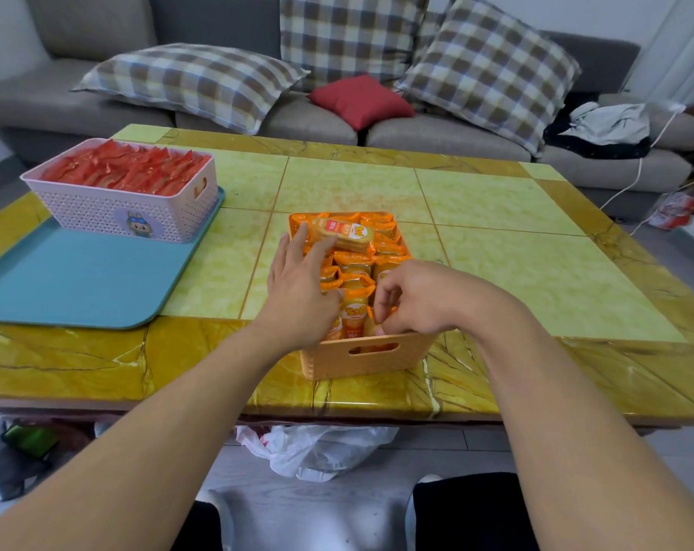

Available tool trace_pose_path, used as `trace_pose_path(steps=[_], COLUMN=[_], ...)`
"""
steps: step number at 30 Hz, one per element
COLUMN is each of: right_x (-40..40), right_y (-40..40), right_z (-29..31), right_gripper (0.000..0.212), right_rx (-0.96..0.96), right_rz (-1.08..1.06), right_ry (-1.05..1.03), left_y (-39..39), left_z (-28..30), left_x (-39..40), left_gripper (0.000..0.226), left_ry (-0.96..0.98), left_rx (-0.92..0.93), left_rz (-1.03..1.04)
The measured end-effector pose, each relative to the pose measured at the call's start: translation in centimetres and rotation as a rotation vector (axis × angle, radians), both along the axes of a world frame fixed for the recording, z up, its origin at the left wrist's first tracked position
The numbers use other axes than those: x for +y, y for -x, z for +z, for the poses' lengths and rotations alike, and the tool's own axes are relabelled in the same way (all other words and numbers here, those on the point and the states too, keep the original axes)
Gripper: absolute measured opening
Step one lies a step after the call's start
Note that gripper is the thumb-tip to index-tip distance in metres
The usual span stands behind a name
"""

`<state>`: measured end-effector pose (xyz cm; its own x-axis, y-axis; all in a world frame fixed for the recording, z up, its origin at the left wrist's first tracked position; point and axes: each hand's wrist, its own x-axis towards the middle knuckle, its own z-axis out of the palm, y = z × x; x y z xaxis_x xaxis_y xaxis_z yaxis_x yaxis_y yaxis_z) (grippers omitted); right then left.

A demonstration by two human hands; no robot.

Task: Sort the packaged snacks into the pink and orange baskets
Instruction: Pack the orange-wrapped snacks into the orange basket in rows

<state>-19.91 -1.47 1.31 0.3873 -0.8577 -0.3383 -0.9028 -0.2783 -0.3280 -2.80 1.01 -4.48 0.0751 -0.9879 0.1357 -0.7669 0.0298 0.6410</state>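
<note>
An orange basket [371, 359] stands at the table's near middle, packed with several orange snack packets [357, 268]. One packet [343, 232] lies flat across the top at the far end. My left hand [297, 284] reaches over the basket's left side with straight fingers touching that top packet. My right hand [413, 298] is over the near right end, its fingers curled down and pinching a packet [377, 316]. A pink basket [138, 208] at the left holds several red snack packets [126, 171].
The pink basket stands on a blue tray [71, 284] at the table's left. A grey sofa [436, 133] with plaid cushions [194, 81] runs behind the yellow-tiled table [516, 248]. A plastic bag [317, 451] lies on the floor under the near edge.
</note>
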Motion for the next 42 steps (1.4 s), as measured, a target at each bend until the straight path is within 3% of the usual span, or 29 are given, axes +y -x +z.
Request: trace_pose_path(steps=[7,15,19,22,26,30,39,42], right_x=[0.8,0.6,-0.3,-0.7,-0.6,-0.3,1.0,1.4], right_y=[0.2,-1.2,1.1,1.9,0.9,-0.3,-0.1,0.8], right_z=[0.5,-0.7,1.0,0.9,-0.5,-0.7,1.7,2.8], right_gripper=[0.032,0.018,0.011,0.012,0.03,0.031,0.051,0.046], right_rx=[-0.193,-0.093,-0.171,-0.047,0.205,0.376,0.303,0.272], right_rz=[-0.021,-0.088,-0.235,-0.318,-0.201,-0.103,-0.172,-0.184], right_ry=[0.159,0.187,0.347,0.495,0.403,0.399,0.325,0.261], left_y=[0.0,-0.2,-0.2,-0.3,-0.2,-0.3,-0.3,-0.3], left_z=[-0.1,-0.1,-0.2,-0.4,-0.4,-0.5,-0.5,-0.4], left_x=[0.1,0.1,0.3,0.2,0.0,-0.2,-0.4,-0.3], left_gripper=[0.075,0.053,0.07,0.086,0.104,0.121,0.119,0.119], left_ry=[0.018,0.063,0.056,0.062,0.106,0.093,0.064,0.055], left_rx=[0.021,0.071,0.015,-0.051,-0.167,-0.229,-0.214,-0.193], left_rz=[0.007,-0.01,-0.011,-0.03,-0.071,-0.113,-0.086,-0.096])
